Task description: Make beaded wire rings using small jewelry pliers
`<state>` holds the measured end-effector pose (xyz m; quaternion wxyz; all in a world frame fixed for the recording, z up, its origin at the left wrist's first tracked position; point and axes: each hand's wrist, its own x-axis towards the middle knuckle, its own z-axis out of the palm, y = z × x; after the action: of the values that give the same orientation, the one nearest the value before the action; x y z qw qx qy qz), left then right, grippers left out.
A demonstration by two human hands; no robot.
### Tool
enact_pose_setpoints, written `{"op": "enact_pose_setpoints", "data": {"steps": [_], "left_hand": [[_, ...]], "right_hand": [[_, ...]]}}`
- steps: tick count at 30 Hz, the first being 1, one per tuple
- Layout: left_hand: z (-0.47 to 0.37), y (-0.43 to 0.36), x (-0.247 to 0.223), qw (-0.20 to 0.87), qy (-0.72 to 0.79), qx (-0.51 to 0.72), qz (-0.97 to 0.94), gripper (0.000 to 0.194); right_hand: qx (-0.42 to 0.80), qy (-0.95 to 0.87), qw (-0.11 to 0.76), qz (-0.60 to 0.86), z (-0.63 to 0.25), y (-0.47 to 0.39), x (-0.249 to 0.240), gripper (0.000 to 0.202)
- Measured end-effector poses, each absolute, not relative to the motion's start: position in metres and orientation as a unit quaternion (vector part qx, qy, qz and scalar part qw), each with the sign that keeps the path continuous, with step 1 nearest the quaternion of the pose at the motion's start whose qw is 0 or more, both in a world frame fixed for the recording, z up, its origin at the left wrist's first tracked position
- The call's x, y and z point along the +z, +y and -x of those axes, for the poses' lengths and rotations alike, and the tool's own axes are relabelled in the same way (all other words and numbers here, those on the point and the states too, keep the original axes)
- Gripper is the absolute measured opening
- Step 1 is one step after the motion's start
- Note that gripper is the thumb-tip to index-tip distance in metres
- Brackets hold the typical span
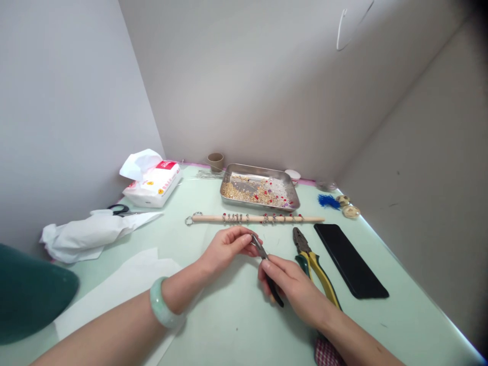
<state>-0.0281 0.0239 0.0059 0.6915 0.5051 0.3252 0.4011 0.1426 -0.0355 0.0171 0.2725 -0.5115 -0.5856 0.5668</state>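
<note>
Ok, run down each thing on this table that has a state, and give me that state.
Small black-handled pliers: gripped in right hand, tips shut at left hand fingertips.
Green-and-yellow pliers: lying flat, jaws shut.
Steel tray: part filled with beads.
Wooden rod: lying flat, rings threaded on.
Tissue pack: open, a sheet sticking out.
Black scissors: partly covered.

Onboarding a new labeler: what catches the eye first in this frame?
Centre foreground: the right hand grips small dark-handled pliers, their tip meeting the left hand fingertips. Just behind lies a wooden rod strung with rings and beads, then a metal tray of beads. Yellow-green pliers and a black slab lie right.
</note>
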Motion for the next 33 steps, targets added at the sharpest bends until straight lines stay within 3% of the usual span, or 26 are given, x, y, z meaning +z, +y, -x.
{"op": "enact_pose_setpoints", "data": {"steps": [15,27,33], "left_hand": [[0.0271,0.0233,0.0076,0.675,0.345,0.415,-0.503,0.028],[0.0281,0.0254,0.0067,0.699,0.365,0.385,-0.479,0.029],[0.0284,0.0255,0.0075,0.689,0.358,0.390,-0.495,0.031]], "right_hand": [[0.575,-0.586,0.259,0.508,-0.1430,-0.0343,0.0176,0.037],[0.300,-0.737,0.164,0.582,-0.1448,-0.0353,0.0189,0.035],[0.401,-0.701,0.199,0.555,-0.1466,-0.0331,0.0227,0.038]]}}
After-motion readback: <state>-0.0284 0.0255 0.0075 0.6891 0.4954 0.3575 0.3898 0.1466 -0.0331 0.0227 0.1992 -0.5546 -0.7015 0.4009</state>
